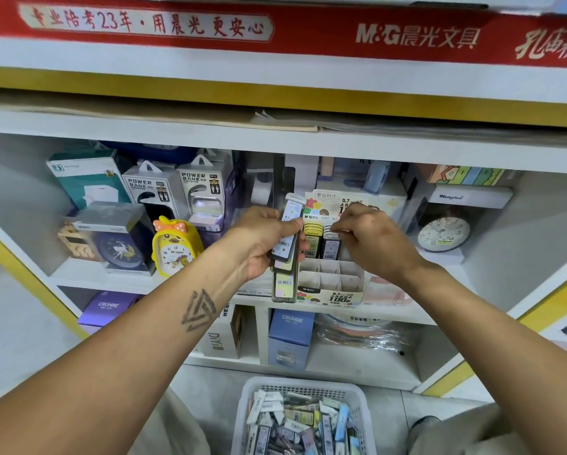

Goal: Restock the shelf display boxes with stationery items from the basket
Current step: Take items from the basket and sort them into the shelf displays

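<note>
My left hand [265, 239] grips a stack of slim lead cases [287, 254], thumb across the front, held just left of the display box [333, 284] at the shelf's front edge. My right hand [372, 239] pinches above a case standing in the box's rear compartments; whether it holds anything, I cannot tell. Front compartments stand unfilled. The basket [303, 418] sits below, holding loose stock.
</note>
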### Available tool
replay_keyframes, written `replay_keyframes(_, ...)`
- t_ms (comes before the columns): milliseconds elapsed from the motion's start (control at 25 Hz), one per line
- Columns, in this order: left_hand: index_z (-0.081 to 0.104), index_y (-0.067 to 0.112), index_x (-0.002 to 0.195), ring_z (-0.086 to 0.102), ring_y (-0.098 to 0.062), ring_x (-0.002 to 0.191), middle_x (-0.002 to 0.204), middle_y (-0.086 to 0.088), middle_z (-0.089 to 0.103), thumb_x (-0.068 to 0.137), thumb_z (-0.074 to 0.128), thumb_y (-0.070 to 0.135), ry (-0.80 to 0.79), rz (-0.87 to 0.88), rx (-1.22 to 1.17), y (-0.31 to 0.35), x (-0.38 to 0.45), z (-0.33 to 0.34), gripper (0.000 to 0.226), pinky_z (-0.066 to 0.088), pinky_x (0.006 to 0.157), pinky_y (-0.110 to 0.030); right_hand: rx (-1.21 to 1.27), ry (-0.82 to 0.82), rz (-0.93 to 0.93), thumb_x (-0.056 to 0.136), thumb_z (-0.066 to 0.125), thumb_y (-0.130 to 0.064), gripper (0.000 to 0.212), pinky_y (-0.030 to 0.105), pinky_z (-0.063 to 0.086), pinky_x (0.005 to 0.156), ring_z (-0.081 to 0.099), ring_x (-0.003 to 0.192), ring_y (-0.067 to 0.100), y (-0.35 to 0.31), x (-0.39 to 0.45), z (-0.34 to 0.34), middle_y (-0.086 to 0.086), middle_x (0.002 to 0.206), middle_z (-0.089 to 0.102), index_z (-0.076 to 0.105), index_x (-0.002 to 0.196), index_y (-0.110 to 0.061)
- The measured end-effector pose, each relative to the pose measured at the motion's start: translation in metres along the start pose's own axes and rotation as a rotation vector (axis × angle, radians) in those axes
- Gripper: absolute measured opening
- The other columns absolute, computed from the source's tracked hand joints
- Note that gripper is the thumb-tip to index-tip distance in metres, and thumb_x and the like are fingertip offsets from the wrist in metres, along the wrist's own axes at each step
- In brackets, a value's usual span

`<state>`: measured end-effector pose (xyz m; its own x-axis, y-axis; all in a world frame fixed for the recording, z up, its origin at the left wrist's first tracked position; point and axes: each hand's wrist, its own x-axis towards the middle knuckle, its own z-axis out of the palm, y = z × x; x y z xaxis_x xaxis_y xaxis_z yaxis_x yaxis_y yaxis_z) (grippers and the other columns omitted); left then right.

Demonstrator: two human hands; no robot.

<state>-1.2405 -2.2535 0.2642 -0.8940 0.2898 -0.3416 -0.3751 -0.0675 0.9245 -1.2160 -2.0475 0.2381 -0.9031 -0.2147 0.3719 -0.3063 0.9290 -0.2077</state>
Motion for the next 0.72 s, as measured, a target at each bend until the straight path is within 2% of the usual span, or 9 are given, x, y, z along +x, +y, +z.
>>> replay_keyframes(80,0.064,-0.004,0.113,0.069,-0.024,0.062,0.074,-0.014,0.070,0.088,0.069,0.001,-0.024,0.000,0.007,-0.003,0.000,0.002,0.026,0.062,0.062,-0.040,0.265,0.021,0.179,0.097,0.062,-0.016,0.018,0.040,0.055,0.080,0.067,0.087,0.021,-0.007,0.003,-0.004,0.006,0.098,0.074,0.076,0.107,-0.014)
replay_keyframes(160,0.068,0.001,0.103,0.068,-0.022,0.061,0.073,-0.012,0.072,0.084,0.074,0.000,-0.048,-0.003,0.018,-0.005,-0.002,0.007,0.020,0.060,0.058,-0.036,0.749,-0.040,0.409,0.095,0.068,-0.028,0.014,0.036,0.054,0.064,0.067,0.068,0.017,-0.018,0.006,-0.010,0.009,0.086,0.076,0.074,0.106,-0.020)
replay_keyframes(200,0.068,0.003,0.097,0.067,-0.022,0.060,0.074,-0.012,0.072,0.082,0.076,-0.001,-0.057,-0.005,0.018,-0.006,-0.003,0.008,0.017,0.059,0.056,-0.034,0.911,-0.072,0.464,0.093,0.072,-0.030,0.017,0.034,0.052,0.058,0.065,0.062,0.017,-0.023,0.007,-0.011,0.012,0.084,0.076,0.072,0.105,-0.019)
replay_keyframes(280,0.069,0.003,0.096,0.066,-0.023,0.062,0.077,-0.015,0.072,0.081,0.077,0.000,-0.086,-0.013,0.005,-0.006,-0.006,0.009,0.017,0.058,0.053,-0.032,1.064,-0.085,0.491,0.089,0.075,-0.020,0.020,0.030,0.050,0.054,0.062,0.056,0.018,-0.029,0.009,-0.012,0.019,0.083,0.075,0.069,0.104,-0.008)
replay_keyframes(400,0.067,-0.005,0.112,0.067,-0.027,0.068,0.088,-0.022,0.071,0.085,0.075,0.007,-0.122,-0.024,-0.026,-0.002,-0.009,0.009,0.032,0.059,0.057,-0.034,1.141,-0.049,0.507,0.088,0.073,-0.003,0.017,0.030,0.053,0.057,0.062,0.055,0.019,-0.033,0.011,-0.014,0.019,0.079,0.073,0.067,0.103,0.002)
replay_keyframes(520,0.059,-0.007,0.123,0.068,-0.029,0.076,0.098,-0.024,0.071,0.091,0.068,0.004,0.002,0.012,-0.003,0.003,-0.004,0.004,0.035,0.059,0.067,-0.042,1.170,-0.015,0.510,0.087,0.072,0.003,0.017,0.025,0.055,0.053,0.062,0.055,0.017,-0.030,0.013,-0.019,0.019,0.080,0.075,0.066,0.103,0.000)
replay_keyframes(640,0.058,-0.007,0.121,0.067,-0.029,0.064,0.075,-0.018,0.069,0.096,0.060,0.001,0.073,0.027,-0.047,0.007,0.001,-0.007,0.027,0.060,0.059,-0.040,0.984,0.029,0.438,0.090,0.069,0.004,0.019,0.029,0.057,0.054,0.068,0.055,0.019,-0.016,0.011,-0.029,0.012,0.074,0.076,0.062,0.100,-0.010)
replay_keyframes(720,0.059,-0.005,0.117,0.067,-0.031,0.064,0.072,-0.018,0.067,0.097,0.058,0.001,0.097,0.027,-0.038,0.007,0.003,-0.012,0.021,0.060,0.061,-0.042,0.754,0.024,0.371,0.094,0.065,-0.001,0.015,0.040,0.062,0.061,0.072,0.061,0.021,-0.005,0.009,-0.032,0.008,0.073,0.075,0.061,0.100,-0.015)
